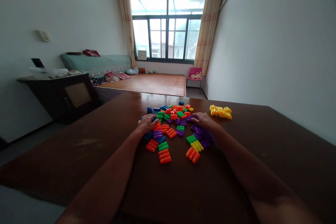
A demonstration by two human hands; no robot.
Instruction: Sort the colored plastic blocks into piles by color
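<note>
Many small plastic building blocks, each like a row of joined rounded tubes, lie on a dark brown table (105,140). On the left of the pile, my left hand (147,125) has thumb and fingers around a blue block (153,119). My right hand (204,120) reaches in from the other side, fingers closed at a purple block (191,118). Beneath my right wrist sits a heap of purple blocks (201,133), partly hidden. Between the hands are orange blocks (171,133) and green blocks (180,127). Blue blocks (148,135) lie under my left hand.
A group of yellow blocks (221,111) stands apart at the right. Nearer me lie orange blocks (165,156) and a green-and-yellow pair (195,142). Beyond the table are a bed (157,82), a pink chair (194,73) and a dark cabinet (57,94).
</note>
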